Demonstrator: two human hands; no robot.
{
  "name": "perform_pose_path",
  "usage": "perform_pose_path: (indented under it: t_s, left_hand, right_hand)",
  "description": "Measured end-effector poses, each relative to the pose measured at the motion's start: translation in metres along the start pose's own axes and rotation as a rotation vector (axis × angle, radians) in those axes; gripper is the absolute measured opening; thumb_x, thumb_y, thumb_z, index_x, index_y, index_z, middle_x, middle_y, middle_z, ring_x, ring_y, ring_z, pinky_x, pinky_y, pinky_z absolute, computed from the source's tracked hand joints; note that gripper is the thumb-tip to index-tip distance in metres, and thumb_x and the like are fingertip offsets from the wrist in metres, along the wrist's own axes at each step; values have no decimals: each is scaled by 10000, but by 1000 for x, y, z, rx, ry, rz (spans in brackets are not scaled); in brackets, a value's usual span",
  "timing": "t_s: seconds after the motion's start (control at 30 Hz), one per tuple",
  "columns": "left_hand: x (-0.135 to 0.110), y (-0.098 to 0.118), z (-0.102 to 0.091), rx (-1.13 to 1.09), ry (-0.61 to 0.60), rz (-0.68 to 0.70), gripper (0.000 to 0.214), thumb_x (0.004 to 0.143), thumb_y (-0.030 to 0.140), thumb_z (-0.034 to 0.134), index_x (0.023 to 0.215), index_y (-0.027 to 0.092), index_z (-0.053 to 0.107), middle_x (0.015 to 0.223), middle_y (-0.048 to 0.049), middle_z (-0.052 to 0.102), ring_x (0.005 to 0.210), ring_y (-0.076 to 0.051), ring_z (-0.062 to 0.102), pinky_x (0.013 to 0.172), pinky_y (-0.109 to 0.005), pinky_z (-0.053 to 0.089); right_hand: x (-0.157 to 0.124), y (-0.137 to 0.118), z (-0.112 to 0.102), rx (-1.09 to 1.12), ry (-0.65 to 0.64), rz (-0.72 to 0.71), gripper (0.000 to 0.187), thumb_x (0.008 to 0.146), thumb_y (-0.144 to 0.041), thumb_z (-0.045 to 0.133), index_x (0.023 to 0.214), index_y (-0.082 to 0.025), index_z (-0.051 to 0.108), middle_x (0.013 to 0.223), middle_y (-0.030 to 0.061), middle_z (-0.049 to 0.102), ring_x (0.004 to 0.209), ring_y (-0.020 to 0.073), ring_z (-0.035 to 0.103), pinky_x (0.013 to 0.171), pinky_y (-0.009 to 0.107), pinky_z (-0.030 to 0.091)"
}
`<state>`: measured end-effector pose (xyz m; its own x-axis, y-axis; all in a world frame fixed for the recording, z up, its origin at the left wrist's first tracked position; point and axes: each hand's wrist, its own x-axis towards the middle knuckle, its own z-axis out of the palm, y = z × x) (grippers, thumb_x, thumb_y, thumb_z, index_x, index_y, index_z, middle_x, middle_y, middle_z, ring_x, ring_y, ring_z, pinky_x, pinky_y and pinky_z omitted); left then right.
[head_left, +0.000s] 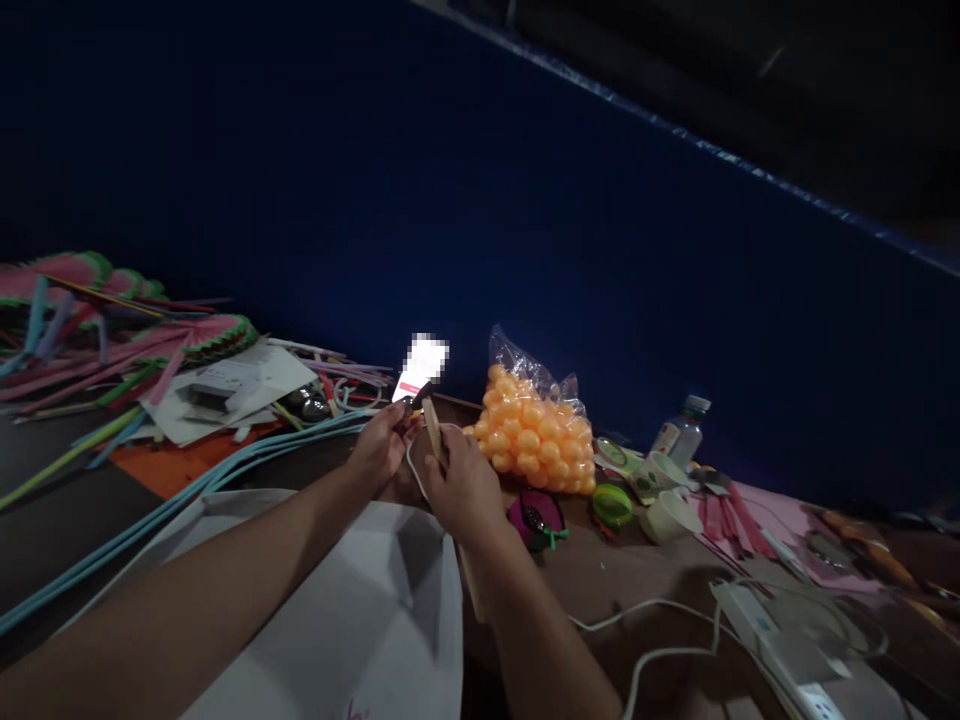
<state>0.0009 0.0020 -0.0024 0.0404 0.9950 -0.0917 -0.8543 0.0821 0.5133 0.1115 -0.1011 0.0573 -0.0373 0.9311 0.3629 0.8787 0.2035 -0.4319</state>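
My left hand (382, 450) is closed around a small dark tool (414, 400), possibly scissors, held just above the table. My right hand (463, 485) grips a flat wooden stick (433, 430) that points upward. A thin white loop (415, 468), maybe wire or cord, curves between the two hands. Both hands meet close together over a white sheet (360, 600) that lies under my forearms. What the tool's tip touches is too dark to make out.
A clear bag of orange balls (534, 435) sits right of my hands. Pink and green paper fans (187, 340), coloured strips and long blue sticks (225, 465) fill the left. Cups (664, 500), a bottle (681, 428), a power strip (757, 625) with white cable lie right. A blue wall stands behind.
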Motion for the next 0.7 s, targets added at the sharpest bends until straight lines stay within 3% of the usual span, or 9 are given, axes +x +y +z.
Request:
perform_pose_path:
  t_s: [0.23,0.43,0.6,0.7]
  left_hand:
    - [-1,-2,-1,50,-47,27,24,778,144,634,765,141,614,748,-33,646,692,-104,609,707,-231,517]
    - [0,-1,2,25,9,23,80,751,107,646,720,145,583,696,-5,616,666,-97,603,695,-229,515]
    - [-1,0,3,28,-47,37,68,741,117,657,764,150,602,766,-17,643,705,-97,607,720,-232,515]
    - [-1,0,3,41,-15,29,76,744,105,651,746,150,590,731,-10,625,681,-95,603,698,-225,517]
  right_hand:
    - [2,2,-5,17,156,-1,457,880,-312,443,1310,-157,439,1169,133,576,1053,246,550,860,362,448]
    - [1,2,1,-29,-17,5,402,839,-242,483,1231,-156,498,1122,130,593,1008,243,573,835,352,453]
    - [2,3,-1,-1,106,13,437,865,-274,458,1284,-155,447,1158,133,577,1048,245,554,857,363,444]
    - [1,2,1,-11,49,14,409,851,-261,473,1248,-162,474,1120,125,592,1022,239,565,838,351,448]
